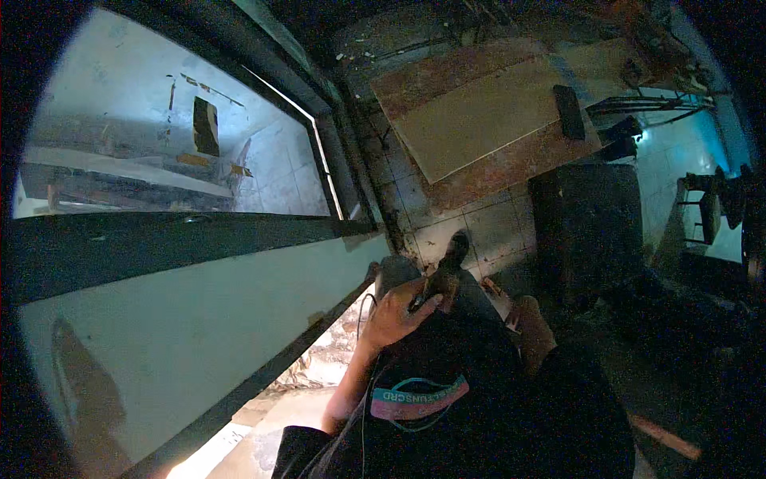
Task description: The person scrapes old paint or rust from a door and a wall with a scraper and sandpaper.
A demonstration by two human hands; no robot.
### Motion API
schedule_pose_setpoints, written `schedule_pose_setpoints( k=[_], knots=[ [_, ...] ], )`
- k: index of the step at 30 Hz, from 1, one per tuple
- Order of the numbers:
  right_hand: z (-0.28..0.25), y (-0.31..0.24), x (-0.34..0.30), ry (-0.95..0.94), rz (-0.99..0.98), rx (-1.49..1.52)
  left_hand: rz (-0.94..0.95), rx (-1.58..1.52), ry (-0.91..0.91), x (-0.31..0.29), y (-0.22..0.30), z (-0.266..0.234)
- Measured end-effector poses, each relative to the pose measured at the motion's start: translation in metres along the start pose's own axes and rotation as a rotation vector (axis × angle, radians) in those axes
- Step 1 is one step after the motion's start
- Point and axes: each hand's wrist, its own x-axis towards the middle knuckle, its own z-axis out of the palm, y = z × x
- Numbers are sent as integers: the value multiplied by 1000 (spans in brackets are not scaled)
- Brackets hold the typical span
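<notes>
My left hand is in front of my dark shirt, fingers curled and thumb pressed against a dark, narrow thing with a brownish part. Its kind is lost in the shadow. On my right side, what looks like my right hand and forearm shows dimly beside my thigh. Its fingers are too dark to read, and I cannot tell whether they hold anything. A dark shoe-like shape appears on the tiled floor beyond my left hand.
A framed door with a cloudy glass pane and a pale lower panel stands close on my left. Bright light enters beneath it. Ahead lies a large flat board with a dark oblong thing on it. A dark box-like block stands right.
</notes>
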Motion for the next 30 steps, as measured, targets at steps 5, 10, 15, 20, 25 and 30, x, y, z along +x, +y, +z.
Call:
schedule_pose_setpoints(
  k=[5, 10, 15, 20, 25, 30],
  knots=[
    [-32, 44, 15, -45, -77, 20, 11, -31, 25, 23, 1, 5],
    [-214, 32, 42, -392, -255, 234, -6, 81, -105, 69, 17, -8],
    [-380, -38, -8, -442, -442, 817, 75, 154, 7, 110, 16, -21],
    [-452, -76, -65, 118, -904, 668, 135, 224, -241, 161, 9, -25],
    [-446, -57, -21, 79, -679, 644, 12, 167, -110, 182, 51, -37],
    [-546, -85, -61, -441, -771, 774, 92, 306, 270, 209, 24, 14]
  ],
)
